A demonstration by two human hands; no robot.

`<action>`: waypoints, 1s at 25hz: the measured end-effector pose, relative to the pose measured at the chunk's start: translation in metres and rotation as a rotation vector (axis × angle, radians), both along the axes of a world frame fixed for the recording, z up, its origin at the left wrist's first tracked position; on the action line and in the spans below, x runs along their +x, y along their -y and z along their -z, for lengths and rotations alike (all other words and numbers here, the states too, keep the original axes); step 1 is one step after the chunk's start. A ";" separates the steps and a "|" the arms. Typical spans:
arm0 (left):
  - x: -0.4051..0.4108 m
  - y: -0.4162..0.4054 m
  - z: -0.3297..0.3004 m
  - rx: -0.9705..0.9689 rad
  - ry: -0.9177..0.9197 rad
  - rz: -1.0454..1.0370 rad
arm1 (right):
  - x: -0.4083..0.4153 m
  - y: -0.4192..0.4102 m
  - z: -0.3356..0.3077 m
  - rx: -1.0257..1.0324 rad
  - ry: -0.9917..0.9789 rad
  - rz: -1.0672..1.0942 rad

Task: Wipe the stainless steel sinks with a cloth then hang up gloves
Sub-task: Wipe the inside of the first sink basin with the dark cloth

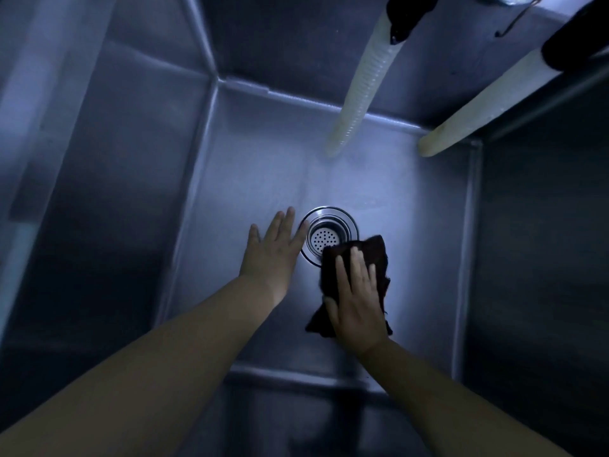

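I look straight down into a deep stainless steel sink with a round drain strainer in its floor. My right hand presses flat on a dark cloth lying on the sink floor, just right of the drain and overlapping its rim. My left hand is flat and spread on the floor left of the drain, its fingertips at the drain's edge, holding nothing. No gloves are in view.
Two pale hoses hang into the sink from above: a ribbed hose near the back middle and a smooth hose at the back right corner. Steel walls close in on all sides. A wire hook shows at the top right.
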State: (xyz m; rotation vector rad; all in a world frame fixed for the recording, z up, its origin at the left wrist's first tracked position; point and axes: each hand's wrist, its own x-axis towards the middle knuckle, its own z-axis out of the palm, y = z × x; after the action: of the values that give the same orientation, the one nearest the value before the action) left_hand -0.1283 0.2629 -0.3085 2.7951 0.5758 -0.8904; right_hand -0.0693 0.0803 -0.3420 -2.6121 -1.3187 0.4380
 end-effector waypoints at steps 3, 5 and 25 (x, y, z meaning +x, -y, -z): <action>-0.029 -0.006 -0.006 0.022 0.092 -0.034 | -0.008 0.020 -0.007 -0.218 0.164 -0.066; -0.048 -0.023 -0.014 0.041 0.131 -0.136 | -0.010 0.020 -0.005 -0.235 0.202 -0.297; -0.093 -0.050 -0.007 0.072 -0.039 -0.245 | 0.102 -0.150 0.022 -0.113 0.145 -0.091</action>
State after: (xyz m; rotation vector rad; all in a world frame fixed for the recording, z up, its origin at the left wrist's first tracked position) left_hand -0.2210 0.3125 -0.3013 2.6942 0.9500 -0.8895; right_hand 0.0325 0.2299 -0.3636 -2.7299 -1.5054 0.3520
